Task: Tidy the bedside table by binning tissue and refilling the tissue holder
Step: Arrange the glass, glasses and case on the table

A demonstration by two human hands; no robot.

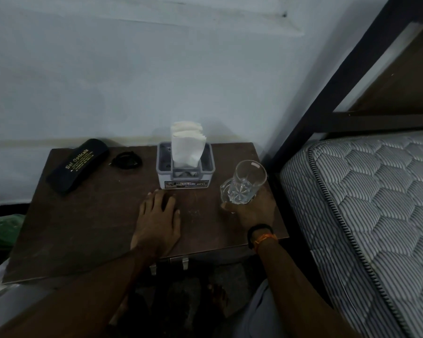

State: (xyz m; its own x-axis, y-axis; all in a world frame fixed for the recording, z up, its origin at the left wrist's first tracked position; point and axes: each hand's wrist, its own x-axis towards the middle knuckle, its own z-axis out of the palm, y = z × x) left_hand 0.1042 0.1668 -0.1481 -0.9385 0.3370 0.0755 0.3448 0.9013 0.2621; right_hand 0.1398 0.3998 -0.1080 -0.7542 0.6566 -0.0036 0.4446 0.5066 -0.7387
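Head view, looking down on a dark wooden worktop (pixel 83 228) beside a bed (pixel 364 203). Tissue holder (pixel 185 170) sits at the back centre w/ a stack of white tissues (pixel 187 147) standing upright in it; no loose tissue visible. Tissues look light, soft, easily torn: best pinched near the top edge. Left hand (pixel 158 223) lies flat, fingers straight, just in front of the holder, holding nothing. Right hand (pixel 253 208) grips a clear glass mug (pixel 246 184) at its base; fragile, slippery. Hands well apart.
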